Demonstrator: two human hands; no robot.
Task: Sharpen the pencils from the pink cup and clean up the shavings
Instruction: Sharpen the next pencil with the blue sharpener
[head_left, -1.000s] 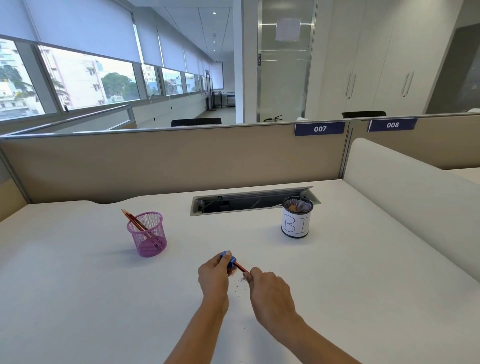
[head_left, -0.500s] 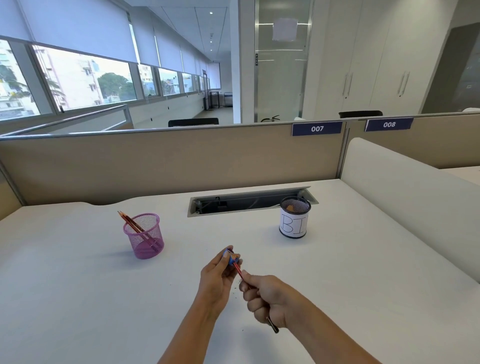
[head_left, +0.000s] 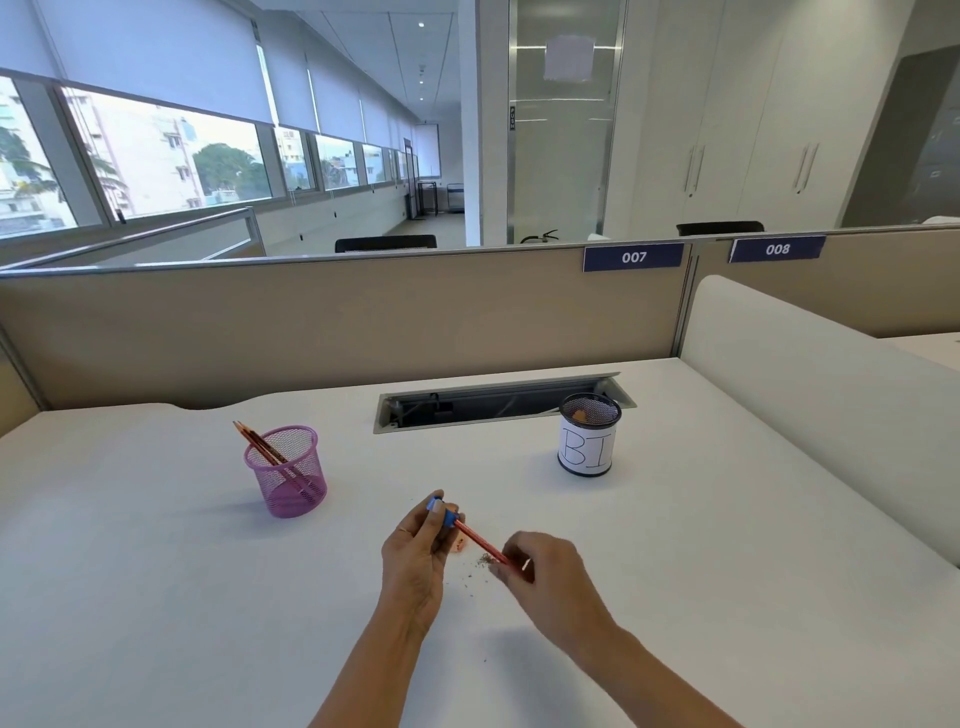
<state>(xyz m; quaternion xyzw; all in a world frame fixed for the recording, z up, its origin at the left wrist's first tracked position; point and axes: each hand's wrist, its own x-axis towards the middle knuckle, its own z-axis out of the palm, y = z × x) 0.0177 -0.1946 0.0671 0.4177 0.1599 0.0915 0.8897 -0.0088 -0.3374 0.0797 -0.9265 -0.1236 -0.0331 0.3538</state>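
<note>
My left hand (head_left: 415, 556) pinches a small blue sharpener (head_left: 442, 513) just above the white desk. A red pencil (head_left: 480, 543) has its tip inside the sharpener, and my right hand (head_left: 550, 577) grips its other end. Dark shavings (head_left: 483, 564) and an orange curl (head_left: 460, 545) lie on the desk under the pencil. The pink mesh cup (head_left: 288, 475) stands to the left with a few red pencils (head_left: 257, 447) leaning in it. A black mesh cup (head_left: 588, 441) with a white label marked "BI" stands at the back right, with something orange inside.
An open cable tray slot (head_left: 493, 402) runs along the back of the desk. A beige partition (head_left: 337, 322) closes the far side, and a white divider (head_left: 810, 395) rises on the right.
My right hand has rolled over and shifted right along the pencil. The hands sit lower over the desk, and an orange curl now lies under the sharpener.
</note>
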